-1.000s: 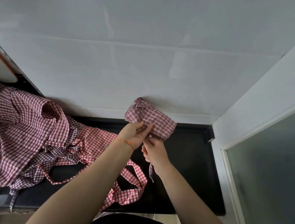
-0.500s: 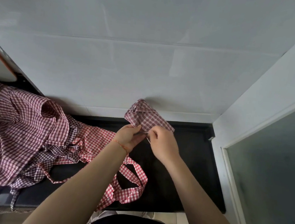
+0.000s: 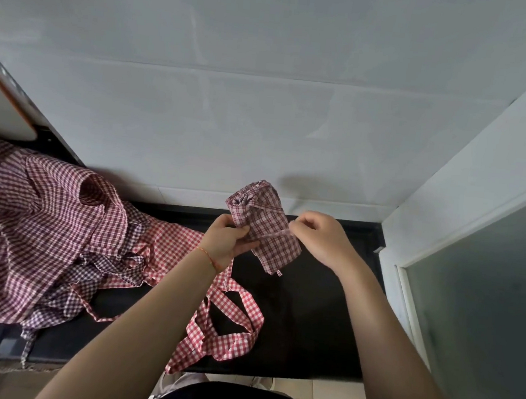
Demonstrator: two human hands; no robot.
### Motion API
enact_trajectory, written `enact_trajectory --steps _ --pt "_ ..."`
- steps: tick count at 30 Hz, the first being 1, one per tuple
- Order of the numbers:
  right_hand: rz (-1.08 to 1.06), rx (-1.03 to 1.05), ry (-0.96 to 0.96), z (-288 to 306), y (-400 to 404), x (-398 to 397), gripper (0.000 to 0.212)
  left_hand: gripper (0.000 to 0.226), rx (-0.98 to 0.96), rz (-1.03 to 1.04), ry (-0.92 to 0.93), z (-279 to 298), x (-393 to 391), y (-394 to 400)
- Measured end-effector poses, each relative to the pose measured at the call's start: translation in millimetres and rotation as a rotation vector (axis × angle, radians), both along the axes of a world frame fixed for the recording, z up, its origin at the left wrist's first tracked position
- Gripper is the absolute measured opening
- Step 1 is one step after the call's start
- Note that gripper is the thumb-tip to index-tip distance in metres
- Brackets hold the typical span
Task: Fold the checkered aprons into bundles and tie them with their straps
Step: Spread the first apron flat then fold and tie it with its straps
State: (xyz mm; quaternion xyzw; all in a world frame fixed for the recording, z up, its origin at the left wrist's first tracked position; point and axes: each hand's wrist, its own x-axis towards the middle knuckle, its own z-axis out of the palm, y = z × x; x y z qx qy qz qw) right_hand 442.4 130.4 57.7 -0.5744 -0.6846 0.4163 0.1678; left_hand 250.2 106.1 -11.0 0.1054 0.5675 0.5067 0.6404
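Aprons (image 3: 45, 237) heaped left; strap loops (image 3: 225, 329) underneath hands.

I have only the one view, from the camera worn on the person's head, looking forward and steeply down so that the white wall (image 3: 263, 104) fills the upper half and the black counter (image 3: 310, 299) lies below it. It sits close: both forearms run in from the bottom edge, and the left hand (image 3: 225, 239) and right hand (image 3: 323, 238) meet near the middle, at the bundle (image 3: 264, 228). The wide lens bends the edges, taking in the heap of aprons (image 3: 39, 230) at far left and a glass door (image 3: 483, 314) at far right.
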Motion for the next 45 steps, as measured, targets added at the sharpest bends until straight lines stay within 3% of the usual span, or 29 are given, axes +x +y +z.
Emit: enact_trajectory --steps 5,7,9,11,15,19,24,28,32,36,41,45 --pt "0.232 -0.026 -0.150 16.4 2.1 7.8 0.031 0.025 0.080 -0.065 0.040 -1.1 -6.3 -4.3" --pt "0.114 0.112 -0.106 13.4 11.7 13.8 0.019 0.033 0.152 -0.202 0.070 3.9 -11.0 -7.7" --pt "0.002 0.175 -0.023 11.1 21.7 17.6 0.029 0.034 0.199 -0.352 0.103 12.4 -13.9 -11.4" --pt "0.045 0.089 -0.008 10.4 27.5 17.7 0.043 0.034 0.226 -0.453 0.125 18.6 -14.5 -13.2" --pt "0.162 -0.021 -0.071 10.8 30.3 16.7 0.025 0.035 0.222 -0.508 0.219 21.4 -17.0 -11.8" --pt "0.101 -0.050 0.012 17.6 29.7 20.7 0.009 0.035 0.196 -0.457 0.207 19.7 -23.0 -11.1" --pt "0.102 -0.213 0.246 25.9 26.1 30.1 0.016 0.030 0.126 -0.302 0.185 15.0 -26.0 -7.5" --pt "0.187 -0.217 0.133 29.3 20.9 27.3 0.018 0.021 0.070 -0.209 0.190 11.7 -24.0 -4.7" --pt "0.009 0.044 -0.100 19.2 29.0 24.6 0.019 0.021 0.075 -0.263 0.157 13.7 -21.1 -4.4" --pt "-0.114 0.101 -0.209 6.6 33.0 18.5 0.028 0.027 0.052 -0.319 0.171 13.8 -17.3 -2.7" --pt "0.028 -0.161 0.133 2.6 -11.9 -23.3 0.026 0.024 -0.025 0.068 -0.123 5.8 -3.3 9.3" --pt "0.076 -0.205 0.123 -29.4 -41.2 -52.2 0.030 0.019 -0.120 0.217 -0.294 21.5 9.8 14.8"
